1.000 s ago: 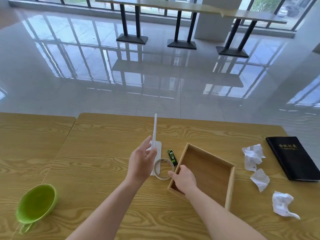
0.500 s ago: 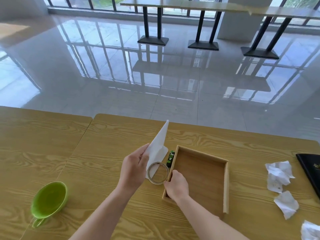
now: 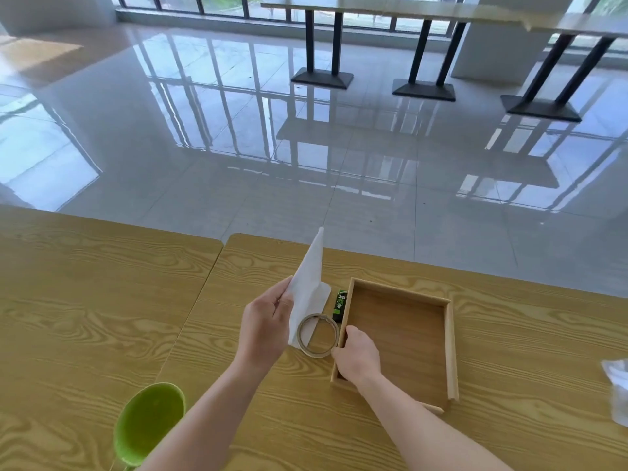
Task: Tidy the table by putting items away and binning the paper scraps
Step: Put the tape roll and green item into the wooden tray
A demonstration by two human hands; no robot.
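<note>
My left hand [image 3: 263,329] grips a white sheet of paper [image 3: 310,282] by its lower edge; the sheet stands tilted up over the table. My right hand [image 3: 356,358] holds the near left rim of an empty wooden tray [image 3: 450,351]. A clear tape roll [image 3: 318,335] lies flat between my hands, touching the sheet's bottom edge. A small green and black item [image 3: 339,304] lies against the tray's left wall. One crumpled paper scrap [image 3: 616,389] shows at the right edge.
A green bowl [image 3: 149,424] sits near the table's front edge, left of my left arm. A seam [image 3: 190,321] divides two wooden tabletops. Beyond the far edge is glossy floor with black table bases [image 3: 322,78].
The view has swung left, so the black notebook and most scraps have left the frame. The sheet has turned from edge-on to tilted and showing its face. My right hand stays on the tray.
</note>
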